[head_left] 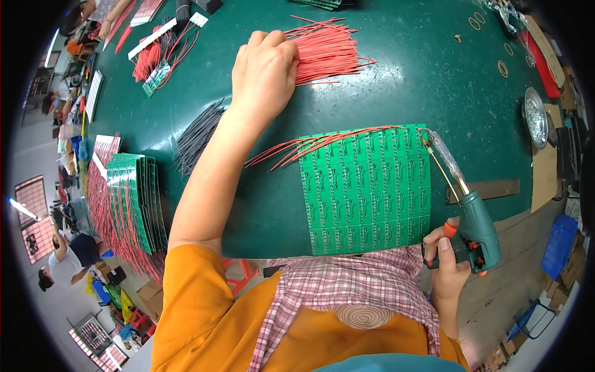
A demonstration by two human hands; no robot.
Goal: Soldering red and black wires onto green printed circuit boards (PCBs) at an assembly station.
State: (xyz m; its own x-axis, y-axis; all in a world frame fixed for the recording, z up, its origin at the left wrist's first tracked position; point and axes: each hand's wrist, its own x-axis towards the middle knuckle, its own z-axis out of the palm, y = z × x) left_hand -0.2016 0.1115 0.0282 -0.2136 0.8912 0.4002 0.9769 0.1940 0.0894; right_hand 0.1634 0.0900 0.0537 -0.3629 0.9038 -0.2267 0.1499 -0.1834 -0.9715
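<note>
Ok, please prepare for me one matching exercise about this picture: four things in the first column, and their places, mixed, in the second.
Column one:
1. Left hand
2. Right hand
3. Black wires
4. Metal bowl

Column two:
A. Gripping the green soldering gun
B. Near the table's right edge
C. At the left end of the red wire pile
D. Just left of the left forearm

Pairs: 1-C, 2-A, 3-D, 4-B
</note>
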